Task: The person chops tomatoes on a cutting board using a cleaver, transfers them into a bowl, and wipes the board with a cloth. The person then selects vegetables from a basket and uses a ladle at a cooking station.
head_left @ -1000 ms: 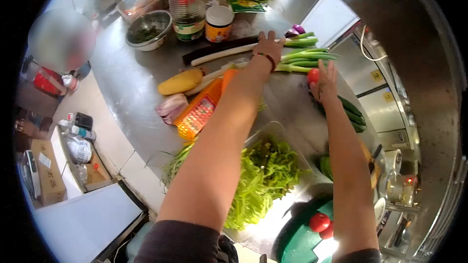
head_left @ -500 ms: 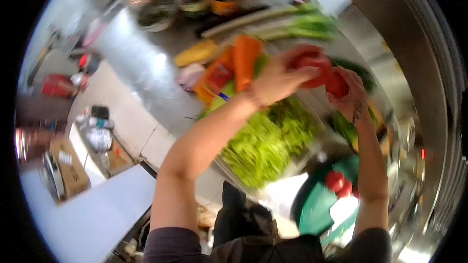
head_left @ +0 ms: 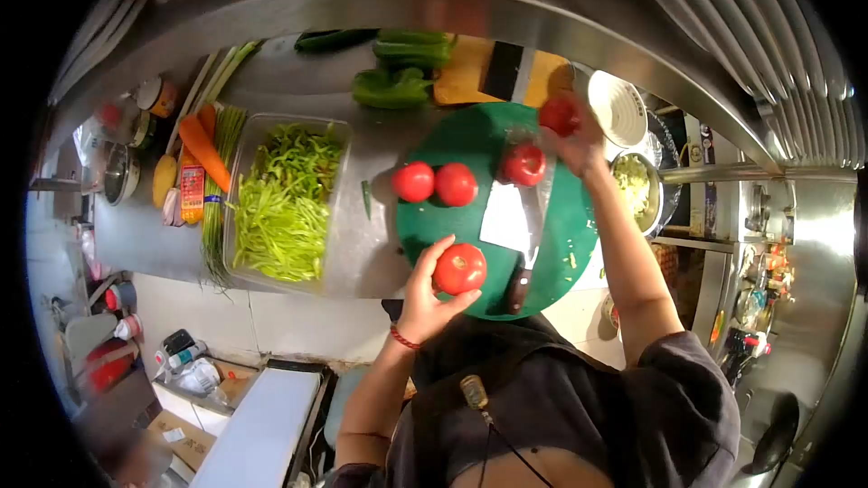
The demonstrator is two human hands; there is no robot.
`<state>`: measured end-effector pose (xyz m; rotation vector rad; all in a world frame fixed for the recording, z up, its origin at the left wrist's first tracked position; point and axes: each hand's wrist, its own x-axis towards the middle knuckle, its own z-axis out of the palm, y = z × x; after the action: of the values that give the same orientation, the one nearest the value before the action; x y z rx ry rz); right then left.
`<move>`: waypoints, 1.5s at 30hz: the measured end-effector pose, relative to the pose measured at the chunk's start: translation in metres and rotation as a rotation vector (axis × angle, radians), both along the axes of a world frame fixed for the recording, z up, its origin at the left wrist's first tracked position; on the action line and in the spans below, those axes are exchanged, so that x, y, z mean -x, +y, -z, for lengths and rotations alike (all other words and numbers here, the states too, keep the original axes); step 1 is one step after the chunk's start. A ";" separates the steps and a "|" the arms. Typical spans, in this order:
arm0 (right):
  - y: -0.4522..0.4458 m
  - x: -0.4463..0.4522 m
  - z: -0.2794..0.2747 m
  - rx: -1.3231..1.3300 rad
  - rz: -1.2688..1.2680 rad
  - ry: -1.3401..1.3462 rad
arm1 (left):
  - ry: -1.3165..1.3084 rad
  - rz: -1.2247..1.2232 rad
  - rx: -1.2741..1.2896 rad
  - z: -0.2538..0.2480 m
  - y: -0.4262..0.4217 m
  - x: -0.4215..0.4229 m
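My left hand (head_left: pixel 431 294) is curled around a tomato (head_left: pixel 460 269) above the near left part of the round green cutting board (head_left: pixel 565 258). At the board's far right edge, my right hand (head_left: pixel 579 140), slightly blurred, grips another tomato (head_left: pixel 560 114). Two tomatoes (head_left: pixel 435 183) rest side by side on the left of the board. One more tomato (head_left: pixel 523 164) sits by the top of a cleaver (head_left: pixel 508 219), whose dark handle (head_left: pixel 519 290) points toward me.
Left of the board stands a clear tray (head_left: pixel 341 131) of shredded greens. Green peppers (head_left: pixel 393 88) and a wooden board (head_left: pixel 461 70) lie behind. A bowl of chopped vegetable (head_left: pixel 633 183) and white bowls (head_left: pixel 617 108) are at right. Carrots (head_left: pixel 203 150) lie far left.
The view has turned from the vegetables toward the green board. Both hands have brought tomatoes from the far side of the counter over to the board, and are now apart.
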<state>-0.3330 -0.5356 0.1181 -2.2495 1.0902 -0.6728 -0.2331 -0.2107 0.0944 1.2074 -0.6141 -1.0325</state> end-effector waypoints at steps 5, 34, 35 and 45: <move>-0.026 -0.028 0.043 0.126 -0.283 0.047 | -0.600 -0.182 -0.130 0.009 -0.031 0.059; 0.243 0.237 -0.016 -0.585 0.368 -0.158 | -0.837 0.223 -0.313 0.002 -0.147 0.065; 0.250 0.244 -0.028 -0.481 0.404 -0.029 | -0.838 0.256 -0.298 0.007 -0.142 0.070; 0.287 0.242 -0.054 -0.109 0.305 0.363 | -0.741 0.266 -0.229 0.046 -0.127 0.102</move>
<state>-0.5749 -0.2483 0.1717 -2.1825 1.6274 -0.3124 -0.3348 -0.3378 0.0485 1.7595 -1.2833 -0.8686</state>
